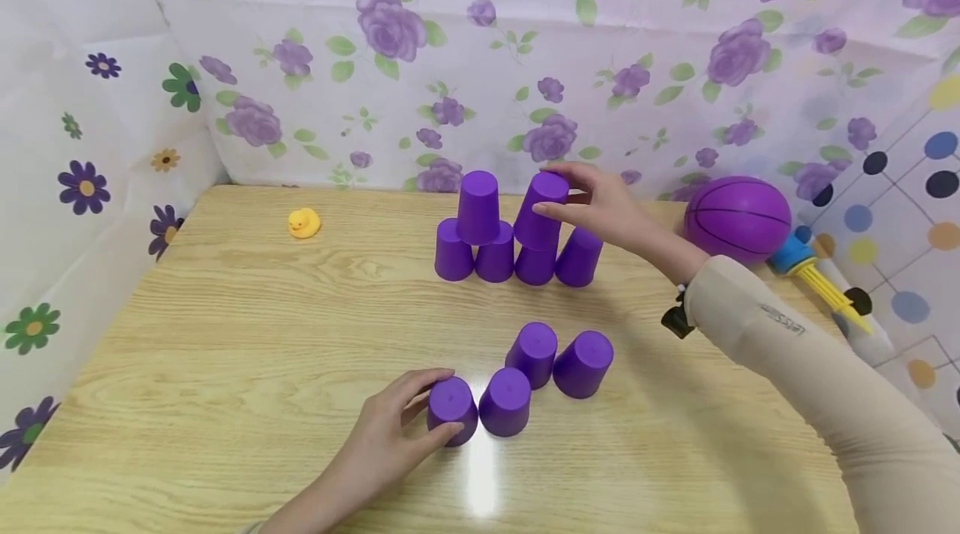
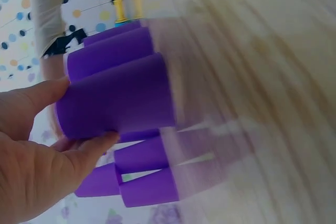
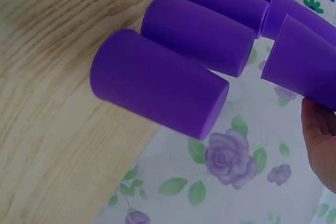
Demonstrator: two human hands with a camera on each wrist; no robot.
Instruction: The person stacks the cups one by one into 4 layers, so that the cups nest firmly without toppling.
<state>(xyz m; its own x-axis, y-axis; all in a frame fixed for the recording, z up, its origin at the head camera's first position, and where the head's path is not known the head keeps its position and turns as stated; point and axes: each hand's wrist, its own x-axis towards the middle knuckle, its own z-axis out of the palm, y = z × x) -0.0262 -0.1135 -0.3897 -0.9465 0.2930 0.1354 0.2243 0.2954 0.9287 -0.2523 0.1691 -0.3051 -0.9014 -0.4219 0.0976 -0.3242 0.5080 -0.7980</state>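
Purple cups stand upside down on the wooden table (image 1: 225, 334). At the back is a row of several cups (image 1: 495, 257) with a second-tier cup (image 1: 478, 205) on its left half. My right hand (image 1: 551, 188) grips another second-tier cup (image 1: 542, 222) over the right half, slightly tilted; the right wrist view shows this cup (image 3: 310, 72) beside my palm. Nearer me stand several loose cups (image 1: 533, 353). My left hand (image 1: 442, 402) grips the leftmost one (image 1: 452, 409), seen close in the left wrist view as a cup (image 2: 115, 98) between thumb and fingers.
A yellow rubber duck (image 1: 303, 222) sits at the back left. A purple ball (image 1: 737, 217) and a blue-and-yellow pump (image 1: 813, 271) lie at the right edge. Floral cloth walls (image 1: 390, 59) close in the table's back and sides.
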